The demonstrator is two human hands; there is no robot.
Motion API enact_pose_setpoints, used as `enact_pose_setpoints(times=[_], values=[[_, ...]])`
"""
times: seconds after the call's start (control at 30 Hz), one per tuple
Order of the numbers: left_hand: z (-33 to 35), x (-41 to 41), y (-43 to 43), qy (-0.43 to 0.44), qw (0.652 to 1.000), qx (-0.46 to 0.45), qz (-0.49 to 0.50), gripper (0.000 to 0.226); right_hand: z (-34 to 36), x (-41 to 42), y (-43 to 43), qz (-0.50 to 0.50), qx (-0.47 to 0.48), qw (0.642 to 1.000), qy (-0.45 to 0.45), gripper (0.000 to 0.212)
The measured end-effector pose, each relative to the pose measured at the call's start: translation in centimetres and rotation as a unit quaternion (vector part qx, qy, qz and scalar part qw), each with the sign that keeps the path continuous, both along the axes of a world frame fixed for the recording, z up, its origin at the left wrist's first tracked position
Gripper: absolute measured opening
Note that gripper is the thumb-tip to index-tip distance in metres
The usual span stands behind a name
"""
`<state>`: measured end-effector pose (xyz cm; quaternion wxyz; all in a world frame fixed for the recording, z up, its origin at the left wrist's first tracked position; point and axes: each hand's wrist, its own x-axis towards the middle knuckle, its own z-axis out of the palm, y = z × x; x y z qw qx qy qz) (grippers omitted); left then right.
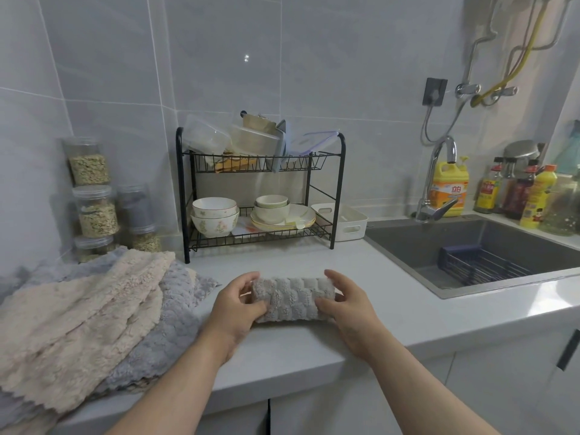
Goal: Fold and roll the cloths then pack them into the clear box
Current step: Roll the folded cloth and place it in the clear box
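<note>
Holding a rolled grey cloth (pixel 292 298) crosswise on the white counter (pixel 314 350), near its front edge, dead centre in the view. Pinching the roll's 9 o'clock end with the left hand (pixel 233 309), thumb on the near side and curled fingers over the top. Clasping the 3 o'clock end with the right hand (pixel 348 312), fingers wrapped over the far side, thumb pressing the near face.

Working beside a loose pile of cloths (pixel 94 309) at 9 o'clock from the roll, just beside the left forearm, with a beige cloth (pixel 88 312) spread on top and a grey-blue cloth (pixel 175 309) showing under it at the pile's 3 o'clock edge.

Facing a black two-tier dish rack (pixel 179 196) at 12 o'clock, well apart from the roll, carrying clear plastic boxes (pixel 204 136) heaped on its upper tier and bowls (pixel 214 215) and plates (pixel 298 215) on the lower one. Looking past a white handled basket (pixel 348 221) just beside the rack at its 3 o'clock side.

Seeing a sink (pixel 408 246) at 2 o'clock with a dark drainer basket (pixel 480 265) inside it, a tap (pixel 436 171) behind, and a yellow detergent bottle (pixel 450 186) near the tap. Noting stacked jars (pixel 94 208) of grain against the wall at 10 o'clock, behind the pile.
</note>
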<state>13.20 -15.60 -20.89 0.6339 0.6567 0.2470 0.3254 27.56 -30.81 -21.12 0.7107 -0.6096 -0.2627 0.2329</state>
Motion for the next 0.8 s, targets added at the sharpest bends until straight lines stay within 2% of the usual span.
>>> enact_pose_setpoints(times=[0.07,0.17,0.3,0.37,0.43,0.57,0.7,0.8], values=[[0.0,0.0,-0.2,0.006,1.0,0.028,0.014,0.061,0.1,-0.1,0.0,0.012,-0.018,0.999,-0.028,0.041],[0.0,-0.1,-0.3,0.03,0.998,0.063,0.007,0.061,0.1,-0.3,0.0,0.024,-0.042,0.995,-0.09,0.035],[0.2,-0.2,-0.7,0.055,0.993,0.1,-0.013,0.069,0.0,-0.2,0.0,0.017,-0.07,0.987,-0.14,0.037],[0.0,0.0,-0.3,0.049,0.995,0.084,0.011,0.064,0.0,-0.1,0.0,0.009,-0.062,0.99,-0.128,0.039],[-0.1,0.2,0.0,0.038,0.997,0.059,0.041,0.047,0.2,-0.2,0.0,-0.002,-0.048,0.993,-0.106,0.04],[0.2,0.2,-0.4,0.036,0.992,0.096,0.069,0.02,0.3,-0.2,0.2,-0.012,-0.047,0.993,-0.103,0.035],[0.8,0.0,-0.9,0.019,0.992,0.111,0.048,0.023,0.5,-0.2,0.4,-0.023,-0.058,0.991,-0.121,0.032],[0.9,0.0,-1.3,0.0,0.997,0.071,0.022,0.029,0.3,0.0,0.4,-0.026,-0.051,0.992,-0.113,0.032]])
